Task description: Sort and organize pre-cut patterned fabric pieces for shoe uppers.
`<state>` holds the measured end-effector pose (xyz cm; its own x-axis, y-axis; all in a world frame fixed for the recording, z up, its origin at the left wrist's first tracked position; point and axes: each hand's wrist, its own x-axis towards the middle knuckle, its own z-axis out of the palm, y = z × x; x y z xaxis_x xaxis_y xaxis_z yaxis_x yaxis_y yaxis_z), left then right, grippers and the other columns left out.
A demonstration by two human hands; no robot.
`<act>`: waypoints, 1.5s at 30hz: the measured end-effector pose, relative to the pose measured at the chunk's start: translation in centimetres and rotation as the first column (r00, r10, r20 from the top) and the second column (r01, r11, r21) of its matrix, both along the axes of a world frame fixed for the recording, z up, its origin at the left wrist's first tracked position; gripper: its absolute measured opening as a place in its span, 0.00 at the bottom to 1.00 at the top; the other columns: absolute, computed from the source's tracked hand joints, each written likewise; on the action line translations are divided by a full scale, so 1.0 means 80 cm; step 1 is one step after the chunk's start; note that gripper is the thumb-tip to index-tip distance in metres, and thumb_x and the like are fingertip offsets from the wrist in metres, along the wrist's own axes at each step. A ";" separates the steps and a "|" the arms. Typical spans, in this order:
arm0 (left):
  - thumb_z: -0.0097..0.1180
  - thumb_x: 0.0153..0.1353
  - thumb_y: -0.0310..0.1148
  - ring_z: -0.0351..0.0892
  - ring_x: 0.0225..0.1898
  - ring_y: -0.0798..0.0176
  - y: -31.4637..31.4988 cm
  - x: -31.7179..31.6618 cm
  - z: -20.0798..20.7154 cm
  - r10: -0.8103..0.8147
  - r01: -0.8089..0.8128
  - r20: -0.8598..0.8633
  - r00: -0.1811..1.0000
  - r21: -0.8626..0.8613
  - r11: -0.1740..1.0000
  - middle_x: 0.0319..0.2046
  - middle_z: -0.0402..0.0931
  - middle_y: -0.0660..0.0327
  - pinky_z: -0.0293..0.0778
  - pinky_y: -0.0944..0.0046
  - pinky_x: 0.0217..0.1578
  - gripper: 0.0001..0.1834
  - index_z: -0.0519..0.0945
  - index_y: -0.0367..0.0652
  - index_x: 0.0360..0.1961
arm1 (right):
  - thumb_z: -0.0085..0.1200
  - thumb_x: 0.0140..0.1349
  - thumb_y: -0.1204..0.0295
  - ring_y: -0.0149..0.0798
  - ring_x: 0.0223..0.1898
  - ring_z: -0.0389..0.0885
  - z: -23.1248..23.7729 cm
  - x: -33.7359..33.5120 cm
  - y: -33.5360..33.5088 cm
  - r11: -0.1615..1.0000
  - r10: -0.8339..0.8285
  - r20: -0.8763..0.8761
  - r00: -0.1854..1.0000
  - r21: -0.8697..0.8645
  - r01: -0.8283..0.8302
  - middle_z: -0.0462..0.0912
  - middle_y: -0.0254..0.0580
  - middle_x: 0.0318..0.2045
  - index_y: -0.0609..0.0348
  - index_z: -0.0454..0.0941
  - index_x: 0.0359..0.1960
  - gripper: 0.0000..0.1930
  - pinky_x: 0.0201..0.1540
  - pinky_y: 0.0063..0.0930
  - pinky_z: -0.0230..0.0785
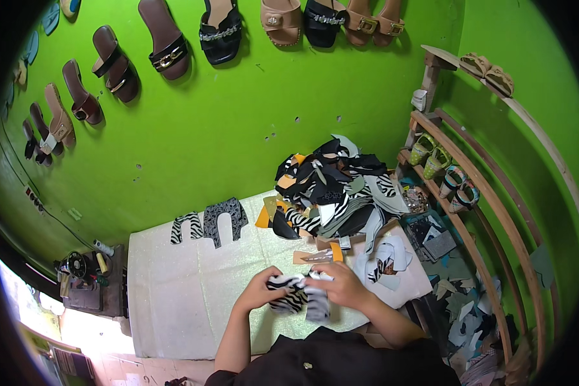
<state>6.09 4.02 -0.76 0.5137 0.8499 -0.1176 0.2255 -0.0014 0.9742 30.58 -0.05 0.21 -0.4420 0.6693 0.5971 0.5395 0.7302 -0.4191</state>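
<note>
Just above the near side of the white-covered table [167, 283], both my hands hold zebra-striped, sandal-upper-like material. My left hand [258, 291] pinches its black-and-white left part [288, 301], thumb in front. My right hand [342, 287] grips the top of the right part, a paler striped flap [318, 307] blurred by motion. I cannot tell whether this is one piece or two. Beyond my hands lies an orange and tan scrap [334, 251] with a dark pointed shape on it. A U-shaped zebra cutout [186, 227] and a larger grey patterned cutout [226, 220] lie at the back left.
A tall heap of offcuts [331, 186] covers the table's back right, with pale scraps [387, 262] in front. On the right stands a wooden rack [473, 170] with shoes; scraps litter the floor beneath. Sandals [164, 38] hang on the green wall. A sewing-machine-like table [96, 283] stands left.
</note>
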 end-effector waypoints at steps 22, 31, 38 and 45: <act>0.67 0.45 0.26 0.74 0.38 0.70 -0.030 -0.225 -0.014 0.593 -0.574 0.124 0.796 -0.159 0.803 0.37 0.74 0.62 0.71 0.70 0.40 0.29 0.69 0.40 0.50 | 0.61 0.53 0.70 0.36 0.58 0.62 -0.112 -0.276 0.086 0.326 -0.057 -0.481 0.875 -0.837 -0.439 0.65 0.49 0.56 0.61 0.58 0.59 0.33 0.58 0.31 0.58; 0.70 0.39 0.29 0.74 0.45 0.61 0.074 -0.375 -0.091 0.675 -0.676 -0.051 0.736 -0.013 0.736 0.45 0.73 0.53 0.72 0.63 0.45 0.45 0.58 0.40 0.59 | 0.47 0.63 0.75 0.27 0.38 0.77 -0.167 -0.422 0.196 0.245 -0.173 -0.604 0.778 -0.792 -0.560 0.80 0.38 0.37 0.66 0.72 0.45 0.11 0.41 0.21 0.69; 0.65 0.39 0.27 0.73 0.49 0.51 0.222 -0.436 -0.156 0.725 -0.648 -0.200 0.660 0.337 0.683 0.47 0.72 0.46 0.68 0.60 0.50 0.36 0.66 0.35 0.54 | 0.58 0.52 0.62 0.44 0.34 0.80 -0.187 -0.499 0.306 0.553 -0.366 0.069 0.928 -0.786 0.277 0.82 0.43 0.29 0.56 0.78 0.36 0.13 0.42 0.40 0.63; 0.62 0.46 0.29 0.64 0.57 0.44 0.316 -0.441 -0.211 0.647 -0.481 -0.259 0.717 0.487 0.729 0.54 0.67 0.43 0.61 0.57 0.57 0.33 0.66 0.33 0.56 | 0.54 0.54 0.65 0.40 0.33 0.76 -0.211 -0.521 0.360 0.611 -0.521 0.225 0.824 -0.576 0.543 0.79 0.34 0.24 0.47 0.76 0.32 0.06 0.44 0.39 0.52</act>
